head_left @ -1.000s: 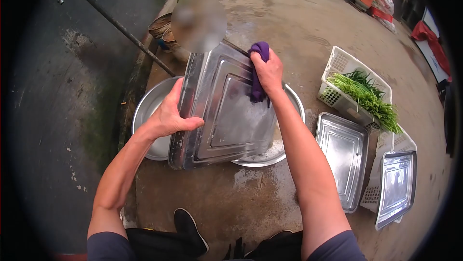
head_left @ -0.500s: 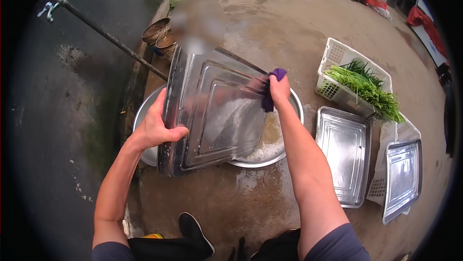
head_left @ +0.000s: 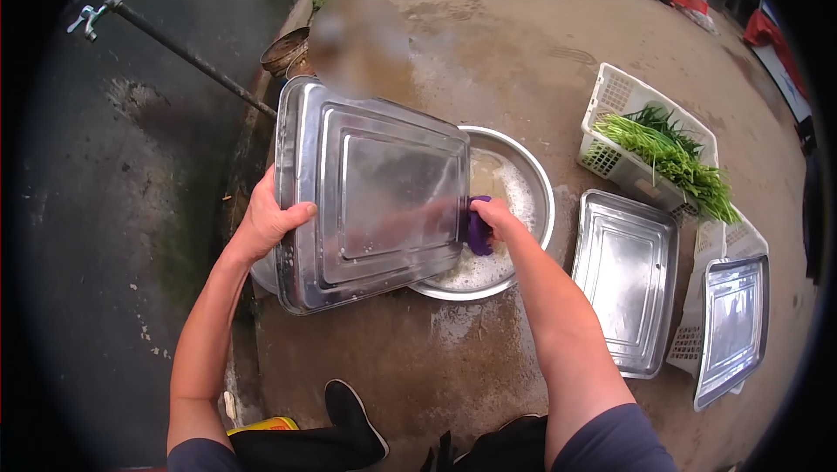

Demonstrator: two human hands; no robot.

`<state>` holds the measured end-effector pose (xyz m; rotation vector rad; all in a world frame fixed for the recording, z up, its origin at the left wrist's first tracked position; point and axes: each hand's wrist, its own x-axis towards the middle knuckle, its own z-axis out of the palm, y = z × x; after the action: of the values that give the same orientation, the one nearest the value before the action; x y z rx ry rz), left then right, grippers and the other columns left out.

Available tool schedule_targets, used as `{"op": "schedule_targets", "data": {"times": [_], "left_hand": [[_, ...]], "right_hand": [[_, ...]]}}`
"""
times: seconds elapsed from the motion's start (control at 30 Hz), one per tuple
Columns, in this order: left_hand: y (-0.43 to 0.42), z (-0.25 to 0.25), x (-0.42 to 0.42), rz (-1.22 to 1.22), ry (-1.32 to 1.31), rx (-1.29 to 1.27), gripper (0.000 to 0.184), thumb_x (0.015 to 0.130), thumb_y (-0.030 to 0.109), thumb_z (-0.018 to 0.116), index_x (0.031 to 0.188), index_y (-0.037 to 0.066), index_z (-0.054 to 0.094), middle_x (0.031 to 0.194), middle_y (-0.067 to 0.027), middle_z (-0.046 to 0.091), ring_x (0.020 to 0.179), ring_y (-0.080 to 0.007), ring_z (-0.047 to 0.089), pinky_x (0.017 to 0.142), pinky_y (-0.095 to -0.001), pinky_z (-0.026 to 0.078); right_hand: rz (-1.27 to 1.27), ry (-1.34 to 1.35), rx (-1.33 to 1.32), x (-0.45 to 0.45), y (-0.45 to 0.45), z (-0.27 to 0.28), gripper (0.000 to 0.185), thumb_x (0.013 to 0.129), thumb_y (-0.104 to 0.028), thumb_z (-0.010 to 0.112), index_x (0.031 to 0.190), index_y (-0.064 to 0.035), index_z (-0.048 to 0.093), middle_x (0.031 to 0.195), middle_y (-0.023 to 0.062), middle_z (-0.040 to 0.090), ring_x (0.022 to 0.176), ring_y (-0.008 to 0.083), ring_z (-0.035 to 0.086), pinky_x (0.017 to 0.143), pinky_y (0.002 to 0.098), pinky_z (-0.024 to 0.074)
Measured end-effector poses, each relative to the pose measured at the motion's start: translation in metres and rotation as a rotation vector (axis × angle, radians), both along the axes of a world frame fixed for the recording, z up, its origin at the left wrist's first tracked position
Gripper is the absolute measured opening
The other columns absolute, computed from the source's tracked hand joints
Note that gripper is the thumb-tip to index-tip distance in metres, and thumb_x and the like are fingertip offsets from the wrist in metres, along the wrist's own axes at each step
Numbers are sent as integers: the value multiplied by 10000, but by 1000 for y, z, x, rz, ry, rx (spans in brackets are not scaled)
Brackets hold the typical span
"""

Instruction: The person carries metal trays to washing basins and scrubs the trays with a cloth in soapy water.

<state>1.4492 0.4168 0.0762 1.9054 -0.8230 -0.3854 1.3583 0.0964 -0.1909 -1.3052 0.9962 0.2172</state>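
A large rectangular metal tray [head_left: 403, 189] is held tilted above a round metal basin [head_left: 547, 210] of sudsy water. My left hand [head_left: 272, 217] grips the tray's left edge, thumb on the face towards me and the other fingers hidden behind. My right hand [head_left: 499, 214] is closed on a purple cloth [head_left: 479, 232], which is against the tray's right edge. The tray covers much of the basin's left side.
At right, a metal tray [head_left: 626, 285] lies near a white plastic crate [head_left: 602, 119] with green vegetables [head_left: 667, 154]. Another tray [head_left: 734, 319] leans on a second crate [head_left: 686, 346]. A tap [head_left: 89, 20] and pipe [head_left: 187, 54] are at left, by a bucket [head_left: 284, 52].
My right hand and the cloth have moved down along the tray's right edge. The tray has turned and shifted slightly left, uncovering more of the basin. My left hand keeps its grip.
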Motion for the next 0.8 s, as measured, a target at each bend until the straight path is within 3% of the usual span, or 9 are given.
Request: {"op": "schedule_targets", "data": {"times": [0.1,0.13,0.23,0.37,0.47,0.5,0.53,0.67,0.8], "left_hand": [[3,-4,5,62,78,13,660,727,235,757,1271,6,461,1134,-50,579,1029,-129,538,931,-296,429],[2,-5,5,64,78,13,660,727,235,757,1271,6,461,1134,-50,579,1029,-129,538,931,-296,429],[-3,-9,3,52,125,0,628,743,204,741,1269,8,459,1128,-51,580,1015,-129,545,923,-301,436],[-21,-12,-8,35,202,-76,614,773,196,714,1292,14,442,1150,-59,571,1043,-133,537,932,-305,433],[-30,-19,-9,-11,259,-189,613,876,335,691,1322,19,416,1180,-65,555,1049,-132,530,945,-313,429],[-35,-19,-11,-29,268,-188,645,903,447,618,1331,16,403,1200,-67,548,1063,-127,525,948,-305,427],[-41,-19,-13,-28,267,-191,645,903,447,618,1331,16,403,1200,-67,548,1063,-127,525,948,-305,427],[-60,-19,-15,41,309,-189,562,949,518,477,1258,50,459,1039,-30,579,925,-93,554,791,-283,495],[-72,-19,-17,8,291,-234,565,952,532,460,1241,46,466,1040,-31,567,918,-100,548,809,-286,484]], "right_hand": [[-4,-203,-361,11,2,-18,417,721,-294,623,944,57,655,935,253,668,881,344,663,772,416,505],[-3,-203,-361,10,3,-3,417,721,-294,623,944,57,655,935,253,668,881,344,663,772,416,505],[-31,-328,-741,20,7,48,430,727,-349,607,927,28,660,925,261,662,889,393,642,795,449,491],[-62,-558,-838,54,27,89,431,755,-392,599,936,-5,651,991,207,638,949,367,605,827,444,466],[-173,-920,-826,69,55,127,384,765,-361,643,981,-44,647,1023,162,616,976,333,579,842,423,451],[-189,-988,-864,76,62,138,374,762,-350,646,996,-59,644,1023,145,619,962,329,575,835,420,452],[-204,-1055,-901,77,68,154,366,758,-340,649,1011,-75,642,1023,129,622,948,324,571,829,418,452],[-133,-1144,-895,71,83,214,322,734,-282,640,996,-97,620,968,71,630,908,311,545,815,417,454],[-119,-1201,-1045,75,80,233,283,699,-234,626,933,-76,594,913,72,633,887,318,547,803,413,458]]}}
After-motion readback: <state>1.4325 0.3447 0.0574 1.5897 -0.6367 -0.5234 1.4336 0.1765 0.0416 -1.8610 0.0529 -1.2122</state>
